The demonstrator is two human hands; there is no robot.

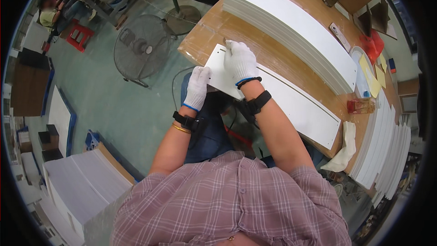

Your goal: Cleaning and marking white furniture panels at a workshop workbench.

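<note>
A long white panel (pixel 298 105) with a narrow groove along one long edge and small holes near its corners lies on the brown worktable (pixel 200 41), its near edge towards my body. My left hand (pixel 198 86), in a white knitted glove, grips the panel's left end, with the thumb side at the edge. Over the panel's far left corner, my right hand (pixel 241 63), gloved the same way, is closed with its fingers curled by the groove. Whatever it may hold is hidden by the glove.
A stack of white panels (pixel 287 27) stands along the table's far side. To the right are a jar of reddish liquid (pixel 361 106), a white cloth (pixel 343 148) and more stacked boards (pixel 382 141). A floor fan (pixel 141 48) and a red stool (pixel 80 35) stand left; a person sits beyond.
</note>
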